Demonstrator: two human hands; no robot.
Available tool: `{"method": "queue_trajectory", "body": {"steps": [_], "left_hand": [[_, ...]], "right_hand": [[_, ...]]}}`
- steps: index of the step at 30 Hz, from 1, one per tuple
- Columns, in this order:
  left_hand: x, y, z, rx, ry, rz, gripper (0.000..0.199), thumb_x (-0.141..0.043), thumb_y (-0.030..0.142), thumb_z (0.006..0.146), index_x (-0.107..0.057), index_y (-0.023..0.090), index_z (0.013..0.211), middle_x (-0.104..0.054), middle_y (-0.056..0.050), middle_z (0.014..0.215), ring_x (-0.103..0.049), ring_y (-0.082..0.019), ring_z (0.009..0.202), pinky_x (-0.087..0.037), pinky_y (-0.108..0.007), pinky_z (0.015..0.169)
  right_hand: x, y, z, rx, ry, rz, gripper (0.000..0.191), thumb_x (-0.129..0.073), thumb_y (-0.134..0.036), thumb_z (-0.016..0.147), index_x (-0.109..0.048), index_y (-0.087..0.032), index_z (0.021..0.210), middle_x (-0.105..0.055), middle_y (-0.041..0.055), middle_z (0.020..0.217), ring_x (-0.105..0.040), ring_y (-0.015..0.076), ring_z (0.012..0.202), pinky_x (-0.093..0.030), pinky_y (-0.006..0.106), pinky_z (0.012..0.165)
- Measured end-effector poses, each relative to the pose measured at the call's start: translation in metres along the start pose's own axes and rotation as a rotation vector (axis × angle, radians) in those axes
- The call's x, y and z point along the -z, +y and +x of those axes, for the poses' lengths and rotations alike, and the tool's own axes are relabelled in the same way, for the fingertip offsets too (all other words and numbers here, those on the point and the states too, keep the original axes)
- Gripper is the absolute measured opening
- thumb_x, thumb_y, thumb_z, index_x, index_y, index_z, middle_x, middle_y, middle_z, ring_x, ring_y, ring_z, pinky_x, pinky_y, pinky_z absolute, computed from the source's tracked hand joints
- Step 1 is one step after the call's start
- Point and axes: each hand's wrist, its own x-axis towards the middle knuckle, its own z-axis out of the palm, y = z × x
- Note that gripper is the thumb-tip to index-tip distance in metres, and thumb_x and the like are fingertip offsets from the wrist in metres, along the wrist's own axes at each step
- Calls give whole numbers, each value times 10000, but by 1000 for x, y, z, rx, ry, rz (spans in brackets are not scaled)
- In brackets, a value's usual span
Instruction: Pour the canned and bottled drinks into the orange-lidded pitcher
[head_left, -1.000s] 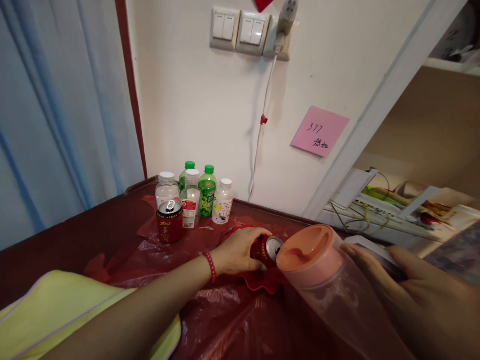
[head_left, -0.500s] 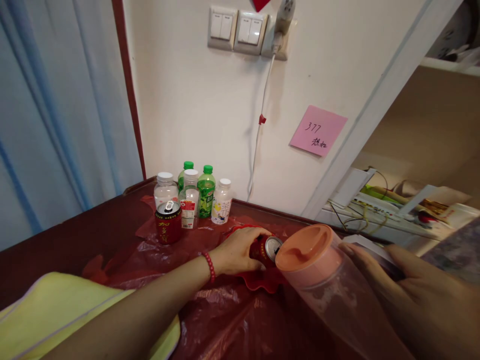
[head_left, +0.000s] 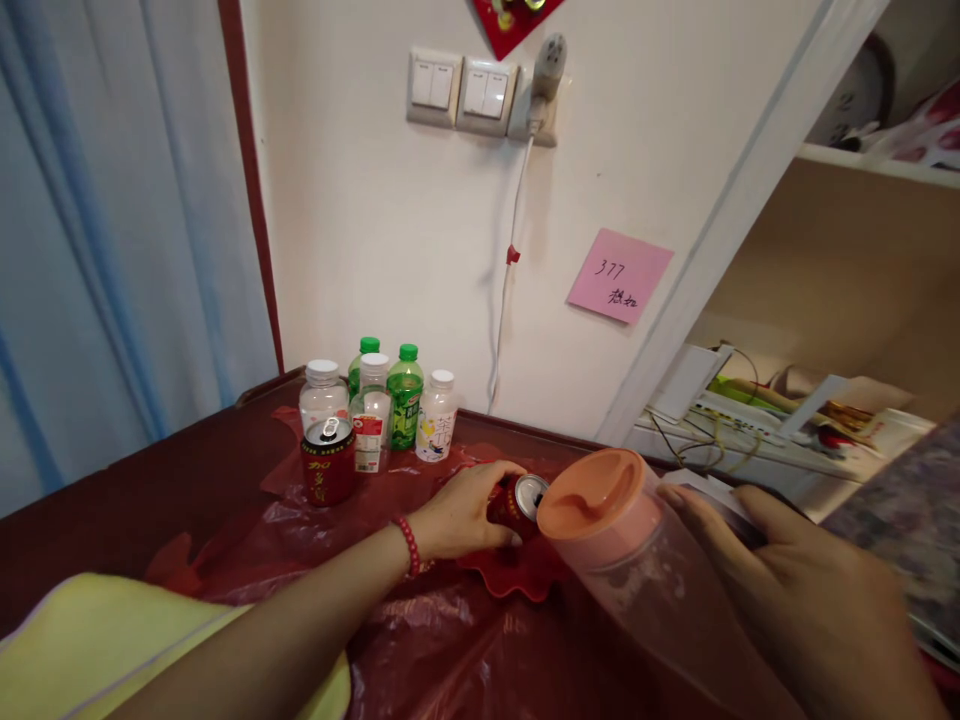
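Observation:
My left hand point(head_left: 465, 510), with a red bead bracelet on the wrist, is wrapped round a red drink can point(head_left: 517, 502). The can tips to the right, its silver end towards a plastic pitcher point(head_left: 660, 610) with an orange lid point(head_left: 592, 500). My right hand point(head_left: 802, 590) grips the clear, cloudy-walled pitcher, which leans to the left. The lid's edge overlaps the can's end in view; whether they touch I cannot tell. Beneath the can lies a red wavy-edged dish point(head_left: 517, 585), partly hidden by my left hand.
Another red can point(head_left: 328, 470) stands at left, before several bottles: clear ones point(head_left: 373, 400), green-capped ones point(head_left: 406, 410) and a white one point(head_left: 437, 420). Red plastic sheeting point(head_left: 435, 650) covers the table. A yellow cloth point(head_left: 112, 640) lies at left; a white cord point(head_left: 504, 320) hangs behind.
The camera view has shifted slightly, so the scene sits lower and further left. Both hands keep their holds on the can and the pitcher, with little change between them.

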Motion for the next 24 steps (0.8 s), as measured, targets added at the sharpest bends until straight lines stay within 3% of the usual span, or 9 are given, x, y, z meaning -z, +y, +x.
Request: {"method": "queue_trajectory", "body": {"steps": [5, 10, 15, 24], "left_hand": [[0, -4, 0, 51, 21, -129, 689, -855, 169, 635, -593, 236, 1269, -689, -68, 1269, -644, -287, 1147, -501, -420, 986], [2, -10, 2, 87, 51, -235, 641, -819, 192, 688, -566, 214, 1277, -668, -81, 1308, -615, -282, 1217, -473, -431, 1056], [4, -10, 4, 121, 45, -245, 642, -806, 192, 695, -549, 231, 1282, -645, -72, 1367, -574, -296, 1294, -444, -455, 1108], [4, -11, 5, 96, 17, -270, 623, -819, 310, 762, -527, 223, 1305, -642, -97, 1365, -587, -299, 1284, -433, -462, 1131]], "right_hand": [[-18, 1, -1, -100, -2, 112, 660, -476, -836, 848, -443, -245, 557, -452, -27, 439, -458, 161, 428, -320, 277, 473], [-29, 1, 2, -173, 47, 269, 655, -503, -823, 841, -498, -218, 588, -459, -31, 517, -428, 138, 511, -304, 250, 498], [-30, 3, 6, -320, 69, 451, 657, -571, -830, 783, -481, -209, 587, -416, -32, 551, -386, 131, 553, -287, 239, 494], [-36, 15, 16, -427, 186, 652, 659, -583, -841, 757, -467, -212, 596, -398, -31, 558, -369, 129, 568, -295, 242, 484]]}}
